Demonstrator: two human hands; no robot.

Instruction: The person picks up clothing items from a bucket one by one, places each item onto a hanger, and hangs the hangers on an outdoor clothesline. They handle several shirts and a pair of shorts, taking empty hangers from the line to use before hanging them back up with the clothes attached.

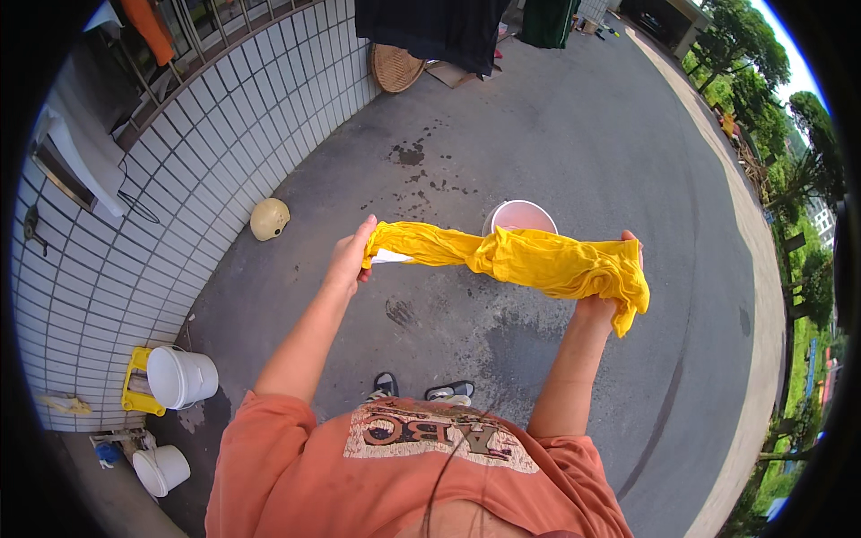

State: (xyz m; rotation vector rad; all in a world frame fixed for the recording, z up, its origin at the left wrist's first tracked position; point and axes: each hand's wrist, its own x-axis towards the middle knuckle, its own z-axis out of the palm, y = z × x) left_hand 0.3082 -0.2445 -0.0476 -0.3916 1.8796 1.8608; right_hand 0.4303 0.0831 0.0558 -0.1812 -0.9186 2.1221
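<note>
A bunched yellow cloth garment (538,263) is stretched sideways between my two hands, in front of my body. My left hand (351,259) grips its narrower, twisted end, where a white patch shows at the edge. Around the wider, loosely folded end is my right hand (601,306), mostly covered by the fabric, with a fingertip showing at the far edge and a flap hanging down. Beyond the cloth, a pale pinkish bucket (523,215) stands on the concrete, its lower part hidden by the garment.
A beige helmet-like object (270,219) lies near the tiled wall (269,87) on my left. White buckets (182,376) and a yellow plastic stool (142,382) are at the lower left. Dark clothes (434,30) hang ahead by a woven basket (397,67). Wet spots mark the ground.
</note>
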